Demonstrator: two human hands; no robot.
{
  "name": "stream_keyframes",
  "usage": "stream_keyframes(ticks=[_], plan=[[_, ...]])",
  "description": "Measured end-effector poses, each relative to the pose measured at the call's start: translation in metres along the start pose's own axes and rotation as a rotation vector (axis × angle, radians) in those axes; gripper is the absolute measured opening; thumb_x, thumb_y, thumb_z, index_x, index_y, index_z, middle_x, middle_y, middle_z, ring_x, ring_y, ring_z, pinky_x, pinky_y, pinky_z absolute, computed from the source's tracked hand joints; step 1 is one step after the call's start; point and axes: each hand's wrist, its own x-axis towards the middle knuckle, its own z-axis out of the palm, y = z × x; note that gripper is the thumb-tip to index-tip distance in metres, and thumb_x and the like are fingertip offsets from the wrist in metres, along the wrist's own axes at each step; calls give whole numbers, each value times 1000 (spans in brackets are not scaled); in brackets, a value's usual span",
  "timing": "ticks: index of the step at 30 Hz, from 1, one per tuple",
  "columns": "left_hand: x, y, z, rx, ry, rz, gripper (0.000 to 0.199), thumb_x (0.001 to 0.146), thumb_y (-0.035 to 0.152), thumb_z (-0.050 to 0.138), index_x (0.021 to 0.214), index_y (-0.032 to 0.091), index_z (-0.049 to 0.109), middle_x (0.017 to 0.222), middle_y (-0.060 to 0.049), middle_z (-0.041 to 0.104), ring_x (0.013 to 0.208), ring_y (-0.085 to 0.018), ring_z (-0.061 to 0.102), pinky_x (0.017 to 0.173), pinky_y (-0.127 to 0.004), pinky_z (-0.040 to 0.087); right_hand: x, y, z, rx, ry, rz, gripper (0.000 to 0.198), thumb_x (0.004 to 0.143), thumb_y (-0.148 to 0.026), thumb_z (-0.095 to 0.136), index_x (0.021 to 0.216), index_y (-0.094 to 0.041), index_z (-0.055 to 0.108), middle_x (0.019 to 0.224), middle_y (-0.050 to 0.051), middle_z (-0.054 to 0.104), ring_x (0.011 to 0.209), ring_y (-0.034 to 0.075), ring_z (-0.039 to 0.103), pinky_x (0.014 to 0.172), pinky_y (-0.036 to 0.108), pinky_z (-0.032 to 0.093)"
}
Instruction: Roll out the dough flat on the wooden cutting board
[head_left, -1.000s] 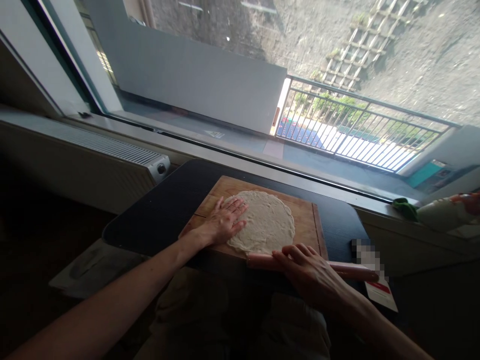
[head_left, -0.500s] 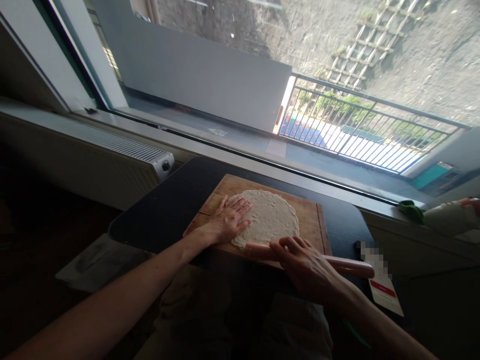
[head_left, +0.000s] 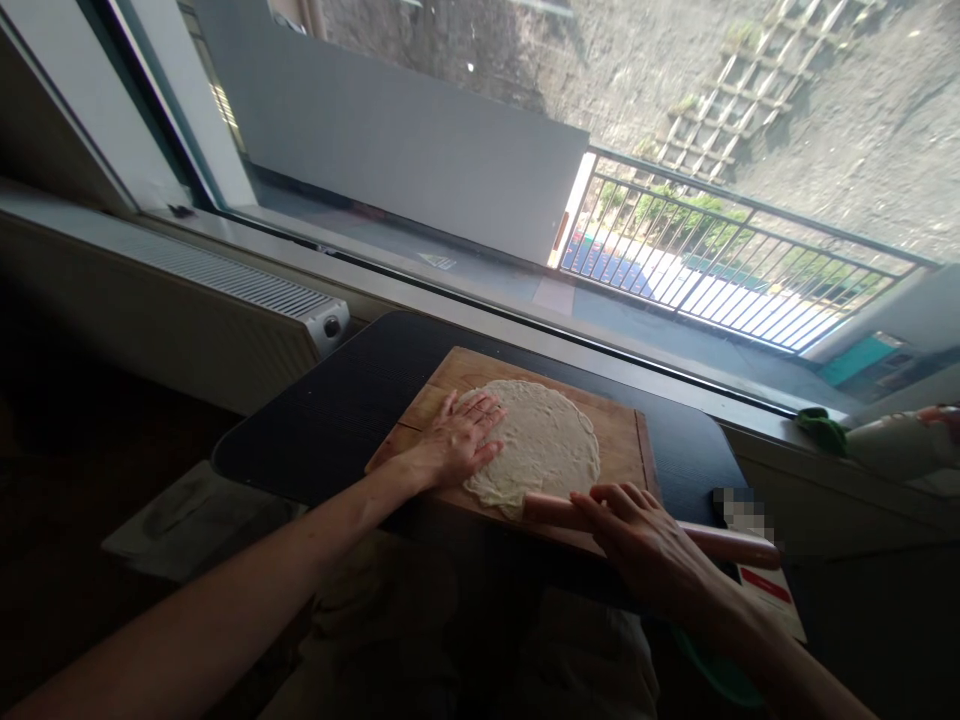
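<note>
A thin, roughly round sheet of dough (head_left: 544, 440) lies on a wooden board (head_left: 622, 440). My left hand (head_left: 465, 438) rests flat on the dough's left edge, fingers spread. My right hand (head_left: 637, 525) is wrapped round a wooden rolling pin (head_left: 724, 545) along the board's near edge. The pin's left end is beside the dough's near right edge, and its right end reaches past the board. Whether the pin touches the dough I cannot tell.
The board sits on a dark table (head_left: 315, 400) against a window sill (head_left: 525, 325). A radiator (head_left: 247, 310) stands at the left. To the right lie a flat package with a red label (head_left: 765, 583), a green item (head_left: 821, 428) and a pale container (head_left: 885, 440). A green rim (head_left: 716, 670) shows below.
My right hand and the rolling pin have shifted to the right, baring more of the dough's near edge. My left hand stays in place on the dough.
</note>
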Motion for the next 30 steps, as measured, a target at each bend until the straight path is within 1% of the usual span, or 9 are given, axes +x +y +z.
stream_keyframes(ticks=[3,6,9,13,18,20,25,28,30], plan=[[0,0,0,8,-13,-13,53,94,47,29,140,23,37,151,-7,29,140,-22,22,113,-50,9,-16,10,3,25,5,6,44,93,-16,41,135,-28,38,110,8,53,96,21,49,82,37,45],[1,0,0,12,-24,-9,53,94,47,28,140,23,37,151,-7,29,140,-22,22,113,-49,9,-26,17,3,-2,33,49,44,93,-17,40,135,-28,38,112,9,53,96,21,49,82,38,46],[1,-1,1,24,-27,-7,53,94,47,28,141,23,37,152,-6,28,140,-22,21,113,-49,8,-31,20,-1,-28,-5,54,45,91,-16,43,135,-27,39,110,9,53,94,22,50,80,38,46],[2,-2,3,43,-24,-1,54,94,48,27,141,23,36,151,-6,29,140,-21,20,113,-48,8,-29,15,-2,-10,11,51,43,92,-16,41,134,-28,40,109,9,53,94,21,49,82,38,45],[2,-3,4,64,-28,-1,54,95,48,27,142,24,35,152,-5,27,140,-21,20,113,-48,8,-21,11,1,10,-11,-6,45,90,-15,46,133,-27,41,105,8,54,91,20,49,81,36,45],[2,-3,4,67,-34,-2,54,94,48,26,142,23,35,152,-5,27,140,-21,20,113,-47,8,-19,12,-1,1,-2,10,46,90,-13,44,134,-27,40,105,8,54,93,20,49,82,37,44],[2,-2,2,60,-37,-8,54,95,48,26,142,24,36,152,-4,28,140,-22,21,113,-48,9,-19,17,-13,53,-42,1,45,90,-12,41,132,-29,42,105,7,53,93,19,50,82,35,45],[2,-1,2,59,-32,-5,54,95,47,26,142,24,35,152,-5,28,140,-22,21,113,-47,9,-22,21,-14,61,-6,28,45,91,-12,39,133,-30,41,105,6,54,94,19,49,84,36,45],[2,-2,3,61,-28,-1,53,95,47,26,142,24,35,152,-5,28,140,-22,21,113,-47,8,-24,23,-13,67,-40,15,44,91,-13,42,132,-29,42,105,7,54,93,19,49,83,36,45]])
